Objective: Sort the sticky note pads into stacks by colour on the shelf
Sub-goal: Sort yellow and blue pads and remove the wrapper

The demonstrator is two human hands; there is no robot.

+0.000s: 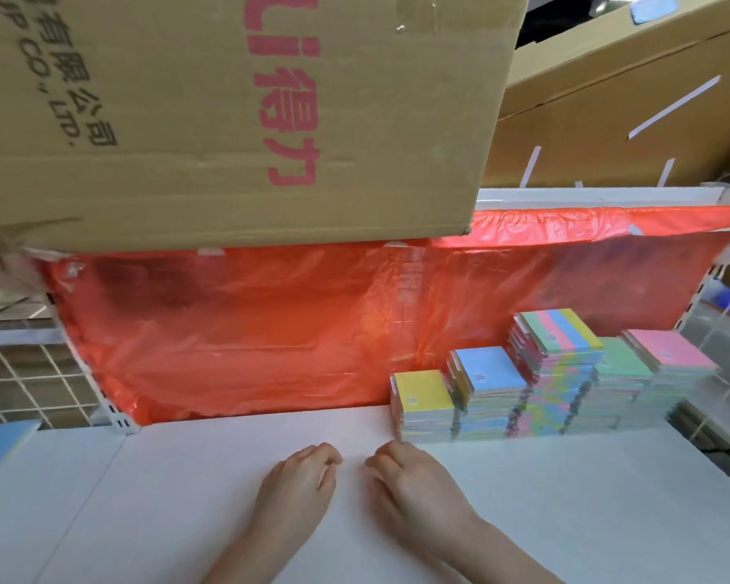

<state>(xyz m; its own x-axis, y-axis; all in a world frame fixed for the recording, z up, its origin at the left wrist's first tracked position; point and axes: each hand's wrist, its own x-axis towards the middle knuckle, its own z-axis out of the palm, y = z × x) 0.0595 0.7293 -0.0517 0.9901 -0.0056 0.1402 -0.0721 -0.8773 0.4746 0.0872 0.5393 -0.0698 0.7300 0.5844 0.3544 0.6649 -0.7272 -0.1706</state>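
Both hands are resting knuckles-up on the white shelf [186, 499], holding nothing: the left hand [300, 478] has a loosely curled grip, and so does the right hand [414, 478]. Just beyond the right hand, five stacks of pads are standing side by side: yellow-topped [423, 390], blue-topped [492, 369], striped [561, 333], green-topped [622, 358], pink-topped [671, 349]. A red plastic sheet [249, 330] is hanging behind them.

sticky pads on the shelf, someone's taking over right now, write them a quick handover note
Left hand and right hand: both rest on the shelf, fingers loosely curled, holding nothing.
Pads: five stacks side by side at the back right, topped yellow, blue, striped, green, pink.
Done: stacks are built.
Left: their sides show mixed colours, so check the sorting.
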